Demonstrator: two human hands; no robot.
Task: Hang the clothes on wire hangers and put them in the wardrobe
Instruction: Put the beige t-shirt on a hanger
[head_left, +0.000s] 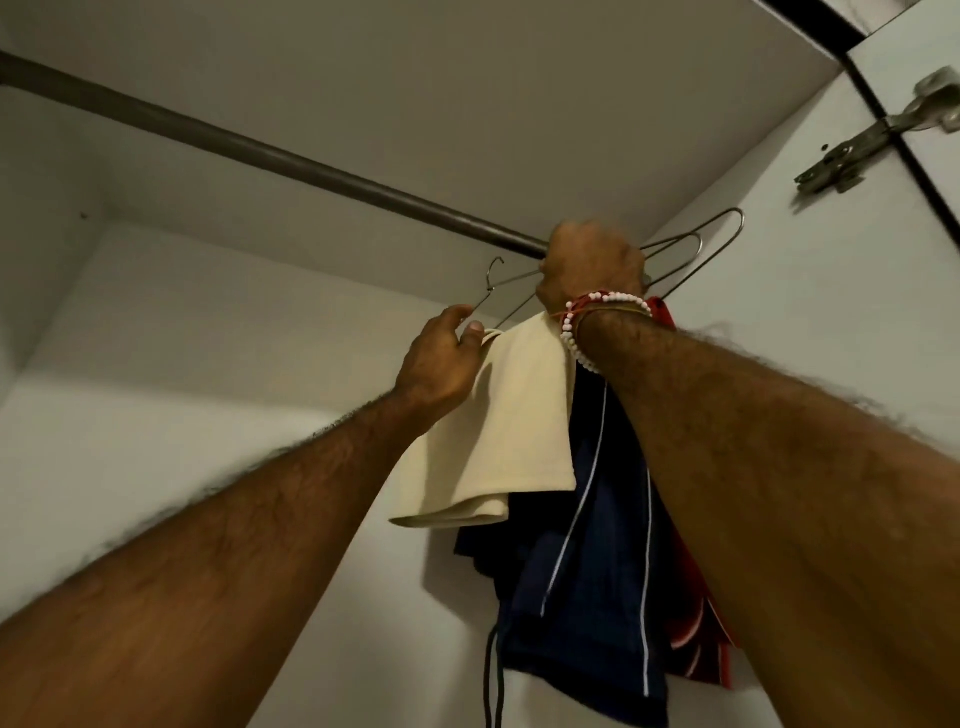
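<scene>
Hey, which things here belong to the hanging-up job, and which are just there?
Job: wire hangers, cream garment, navy garment, red garment, wardrobe rod, left hand, right hand.
Just there: door hinge, beaded bracelets.

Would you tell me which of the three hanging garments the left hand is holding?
The plain cream fabric garment, held at its top edge by the left hand; the navy white-striped garment and red garment hang to its right.
</scene>
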